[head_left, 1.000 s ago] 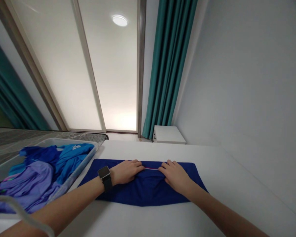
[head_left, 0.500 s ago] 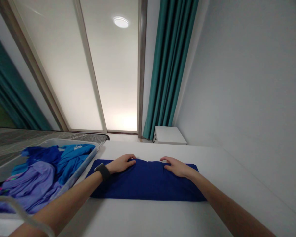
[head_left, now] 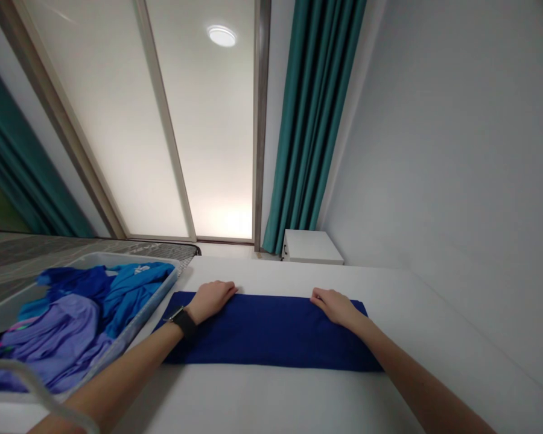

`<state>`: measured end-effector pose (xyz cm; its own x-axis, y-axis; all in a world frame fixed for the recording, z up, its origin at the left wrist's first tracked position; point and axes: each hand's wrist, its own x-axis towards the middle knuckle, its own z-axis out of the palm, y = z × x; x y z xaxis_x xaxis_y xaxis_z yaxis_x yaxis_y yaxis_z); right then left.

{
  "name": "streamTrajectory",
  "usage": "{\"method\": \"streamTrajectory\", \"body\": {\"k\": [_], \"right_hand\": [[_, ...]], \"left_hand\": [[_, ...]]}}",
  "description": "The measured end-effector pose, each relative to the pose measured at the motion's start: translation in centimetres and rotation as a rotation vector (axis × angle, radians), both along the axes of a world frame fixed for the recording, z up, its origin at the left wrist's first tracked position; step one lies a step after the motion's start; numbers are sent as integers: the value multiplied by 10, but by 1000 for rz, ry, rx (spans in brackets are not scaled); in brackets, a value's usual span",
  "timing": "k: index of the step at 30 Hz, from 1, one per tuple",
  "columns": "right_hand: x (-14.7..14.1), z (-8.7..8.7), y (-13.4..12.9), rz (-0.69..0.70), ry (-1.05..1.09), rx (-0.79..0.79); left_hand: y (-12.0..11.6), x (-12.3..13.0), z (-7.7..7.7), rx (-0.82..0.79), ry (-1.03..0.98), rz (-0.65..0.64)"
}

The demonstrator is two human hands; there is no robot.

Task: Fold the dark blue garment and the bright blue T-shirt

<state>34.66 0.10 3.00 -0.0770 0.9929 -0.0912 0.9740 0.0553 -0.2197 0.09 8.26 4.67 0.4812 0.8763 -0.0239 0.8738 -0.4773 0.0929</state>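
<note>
A dark blue garment (head_left: 271,331), folded into a long flat strip, lies crosswise on the white table (head_left: 271,398). My left hand (head_left: 212,299) is closed at its far edge, left of the middle, with a black watch on the wrist. My right hand (head_left: 333,306) pinches the same far edge toward the right end. The fabric between both hands lies smooth and straight. What kind of garment it is does not show in its folded state.
Left of the garment stands a translucent plastic bin (head_left: 167,295) with purple and blue clothes (head_left: 67,325) in it. A pale cable (head_left: 31,383) crosses the lower left corner. Beyond the table is a small white cabinet (head_left: 312,246); a grey wall (head_left: 470,150) rises at right.
My hands have moved apart along the garment's far edge, the left one leftward and the right one rightward. Their fingers have closed, and the slight bunching between them is gone.
</note>
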Motion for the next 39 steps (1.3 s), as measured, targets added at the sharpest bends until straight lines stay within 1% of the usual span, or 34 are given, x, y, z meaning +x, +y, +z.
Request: {"method": "streamTrajectory", "body": {"k": [2, 5, 8, 13, 17, 21, 23, 25, 28, 31, 35, 39], "right_hand": [[-1, 0, -2, -8, -76, 14], [-2, 1, -3, -10, -132, 39], [1, -1, -1, -26, -151, 31], [9, -5, 3, -33, -109, 11], [17, -8, 3, -66, -46, 42], [29, -9, -1, -45, 121, 103], [34, -10, -3, -26, 189, 120], [35, -10, -6, -28, 209, 127], [34, -12, -9, -39, 199, 141], [37, -14, -11, -45, 178, 152], [53, -18, -14, -67, 146, 173], [71, -22, -21, -66, 158, 199]], "left_hand": [[0, -5, 0, 5, -40, 18], [1, -8, -1, -13, -95, 25], [2, -11, -5, -19, -65, 34], [4, -14, -15, 37, -8, 92], [2, -13, -12, 86, 9, 93], [-5, -3, -2, 208, -46, 35], [-11, 9, 2, 240, -98, -28], [-18, 26, 3, 232, -140, -109], [-28, 49, -3, 204, -162, -194], [-31, 62, -14, 232, -145, -248], [-27, 62, -26, 242, -145, -283], [-24, 58, -29, 241, -143, -295]]}}
